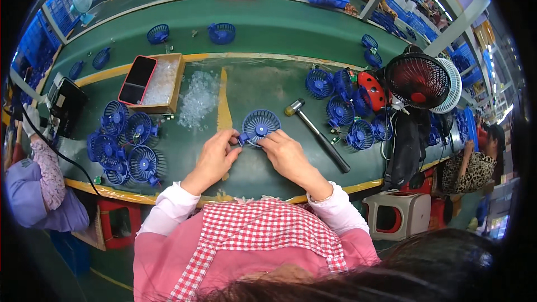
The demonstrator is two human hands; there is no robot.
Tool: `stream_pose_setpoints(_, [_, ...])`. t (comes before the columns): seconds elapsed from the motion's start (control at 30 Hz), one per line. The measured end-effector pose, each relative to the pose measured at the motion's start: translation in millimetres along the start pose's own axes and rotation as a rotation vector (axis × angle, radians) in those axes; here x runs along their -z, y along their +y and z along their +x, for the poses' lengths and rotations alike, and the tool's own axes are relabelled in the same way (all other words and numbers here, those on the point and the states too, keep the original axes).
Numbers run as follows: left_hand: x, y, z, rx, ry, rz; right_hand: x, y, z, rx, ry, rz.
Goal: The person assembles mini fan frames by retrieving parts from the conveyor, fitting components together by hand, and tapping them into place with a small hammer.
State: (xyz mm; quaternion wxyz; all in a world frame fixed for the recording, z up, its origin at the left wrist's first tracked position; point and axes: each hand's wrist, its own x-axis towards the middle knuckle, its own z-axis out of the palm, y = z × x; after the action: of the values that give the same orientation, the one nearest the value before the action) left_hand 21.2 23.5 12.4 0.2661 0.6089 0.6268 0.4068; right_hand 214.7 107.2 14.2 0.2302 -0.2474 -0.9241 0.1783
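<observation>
you are holding a blue fan housing (pixel 260 124) at the middle of the green worktop (pixel 254 178), directly before you. left hand (pixel 215 157): partly closing, fingertips pinching the small tab on the housing's left side. right hand (pixel 288 157): fingers curling onto the lower right rim, gripping it; cannot tell where its thumb is sitting. a mallet (pixel 323 140) is lying slantwise right of that hand, head pointing away from you. a left cluster (pixel 113 151) of similar housings is standing near. farther off, clear pieces (pixel 198 100) are lying heaped beside a shallow box (pixel 177 86); a phone (pixel 138 81) is resting against its left side. a right cluster (pixel 340 111) is crowding beyond the mallet.
</observation>
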Motion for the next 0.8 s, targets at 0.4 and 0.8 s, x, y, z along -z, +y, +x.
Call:
stream_pose_setpoints(0.4, [-4,3,-3,0.18,-0.037,-0.09,-17,-20,18,-0.248,0.043,0.19])
stream_pose_setpoints(0.8, [-9,14,-4,-0.154,0.065,0.336,-8,-15,22,-0.553,0.048,0.576])
